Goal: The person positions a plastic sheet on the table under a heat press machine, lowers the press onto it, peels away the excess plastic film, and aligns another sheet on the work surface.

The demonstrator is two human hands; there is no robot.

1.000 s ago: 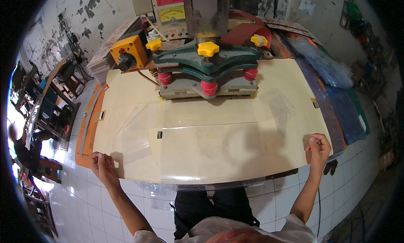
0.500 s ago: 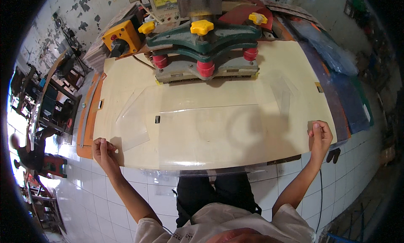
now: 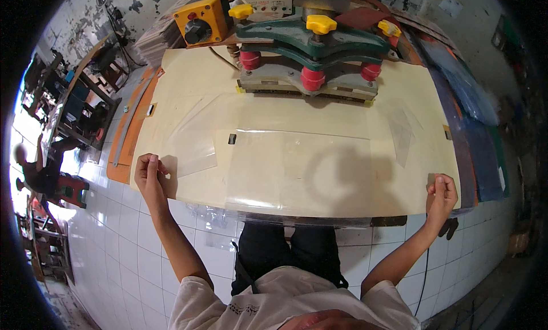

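Observation:
My left hand (image 3: 151,173) is at the front left corner of a wide cream sheet (image 3: 319,116), fingers curled and thumb against the index finger. At the front right corner, my right hand (image 3: 442,196) has the same closed pinch. Whatever either hand holds, if anything, is too small to make out. Between them a clear plastic sheet (image 3: 297,170) lies flat in the middle, near the front edge. A folded clear plastic piece (image 3: 194,150) lies closer to my left hand; another clear piece (image 3: 402,139) is beyond my right hand.
A green press head (image 3: 314,41) with yellow knobs and red spacers stands over the sheet's far side. Left of it is an orange control box (image 3: 200,23). A metal strip (image 3: 127,124) lies along the left edge. Blue plastic film (image 3: 456,73) is piled at right. A person (image 3: 43,170) sits far left.
My view has turned a little, so the press and sheet appear further right. My left hand appears slightly further in over the cream sheet. Both hands stay closed; the clear pieces lie as before.

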